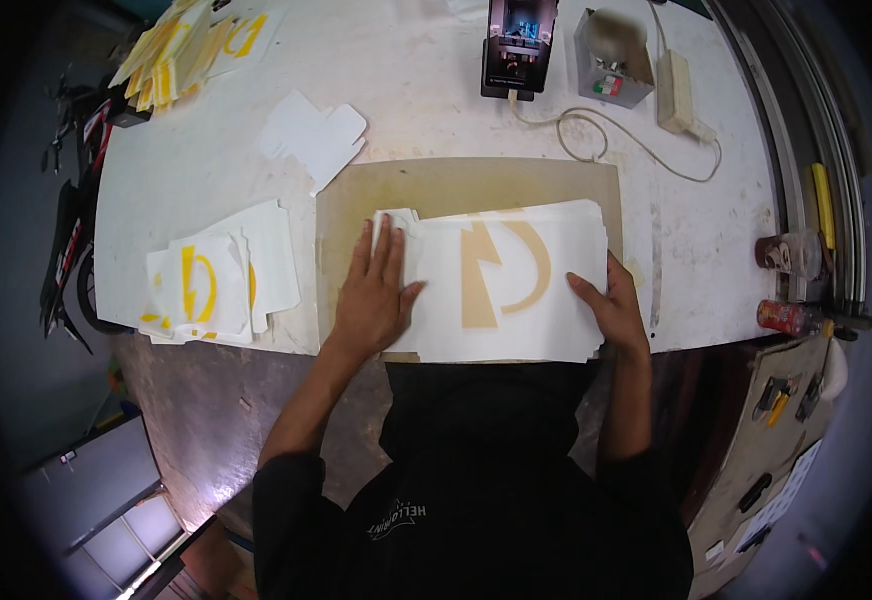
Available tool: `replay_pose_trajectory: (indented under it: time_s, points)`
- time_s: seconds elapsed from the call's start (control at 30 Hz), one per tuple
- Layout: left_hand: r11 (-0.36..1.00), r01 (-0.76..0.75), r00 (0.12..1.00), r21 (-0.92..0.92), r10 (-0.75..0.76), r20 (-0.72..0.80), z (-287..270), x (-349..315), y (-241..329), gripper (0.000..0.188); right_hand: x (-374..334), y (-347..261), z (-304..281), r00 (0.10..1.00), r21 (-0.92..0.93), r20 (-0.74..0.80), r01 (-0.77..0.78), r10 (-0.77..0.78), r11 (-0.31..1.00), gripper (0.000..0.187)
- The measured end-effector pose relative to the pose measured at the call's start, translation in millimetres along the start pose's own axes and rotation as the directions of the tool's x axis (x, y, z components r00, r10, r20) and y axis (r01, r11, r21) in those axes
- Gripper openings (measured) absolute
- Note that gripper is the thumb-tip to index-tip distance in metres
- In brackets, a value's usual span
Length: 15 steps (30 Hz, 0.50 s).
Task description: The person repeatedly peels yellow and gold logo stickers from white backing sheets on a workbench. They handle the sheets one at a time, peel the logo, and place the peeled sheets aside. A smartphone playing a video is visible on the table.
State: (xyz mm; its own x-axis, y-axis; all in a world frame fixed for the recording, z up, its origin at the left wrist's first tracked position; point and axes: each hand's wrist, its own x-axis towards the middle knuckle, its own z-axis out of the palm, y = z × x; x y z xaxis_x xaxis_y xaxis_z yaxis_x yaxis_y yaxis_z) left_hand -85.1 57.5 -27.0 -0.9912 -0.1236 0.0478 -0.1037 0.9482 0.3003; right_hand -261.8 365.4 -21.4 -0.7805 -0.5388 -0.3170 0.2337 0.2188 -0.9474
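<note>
A stack of white paper sheets [431, 290] lies before me on a brown board [356, 185]. Its top sheet bears a tan cut-out shape, a jagged wedge beside a curved stroke. My left hand [374, 295] lies flat along the stack's left end, fingers stretched out and together, over small folded or loose white pieces [396, 218]. At the right end my right hand [614, 305] grips the stack's edge, thumb on top; its other fingers are hidden behind the edge.
To the left lie white sheets with yellow shapes [196, 285]; beyond them are blank white pieces [311, 135]. A yellow-and-white pile [171, 55] stands far left. Far right are a phone on a stand [519, 50], a grey box [611, 70], a power strip [674, 90] with a cable, and a plastic cup [786, 255].
</note>
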Motion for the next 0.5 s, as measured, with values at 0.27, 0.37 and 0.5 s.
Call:
replay_pose_trajectory:
  time_s: [0.27, 0.37, 0.5]
  points:
    - [0.972, 0.206, 0.974, -0.109, -0.215, -0.077, 14, 0, -16, 0.076, -1, 1, 1, 0.999, -0.026, -0.017, 0.034, -0.034, 0.999, 0.046]
    - [0.963, 0.209, 0.974, -0.172, -0.221, -0.053, 6, 0, -14, 0.077, 1, 2, 1, 0.999, -0.023, -0.012, 0.043, -0.043, 0.999, 0.046]
    - [0.993, 0.040, 0.999, -0.113, -0.037, 0.021, -13, 3, 17, 0.077, 0, 1, 0, 0.999, -0.047, -0.016, 0.042, -0.043, 0.998, 0.047]
